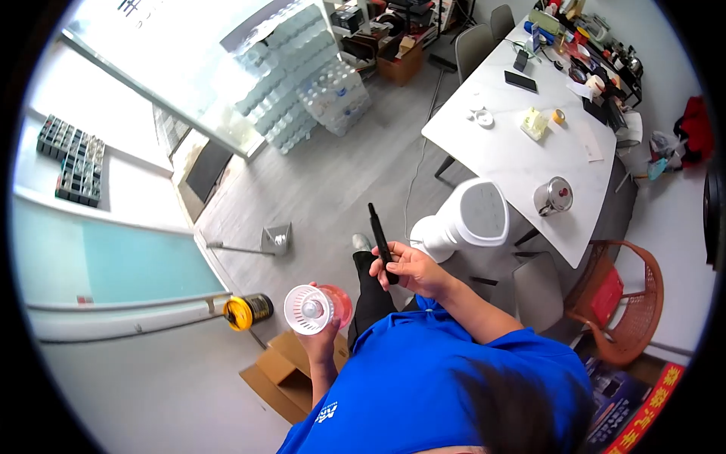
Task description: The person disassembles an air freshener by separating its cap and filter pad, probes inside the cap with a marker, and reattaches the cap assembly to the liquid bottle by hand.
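Observation:
A slim black pen-like tool (380,238) is gripped in my right hand (408,268), its thin tip pointing up and away from me. Lower to the left, my left hand (321,340) holds a round container with a white slotted top (305,310) and a translucent pink-red body (338,303). The fingers of that hand are partly hidden by the container. The tool and the container are apart. Just beyond my right hand stands a white appliance (473,216) with a rounded top.
A white table (491,155) with a metal mug (554,197) stands at right, beside a brown chair (639,303). Cardboard boxes (283,367) and a yellow-black canister (248,311) are at lower left. A dustpan (276,238) and stacked bottle packs (283,83) stand farther off.

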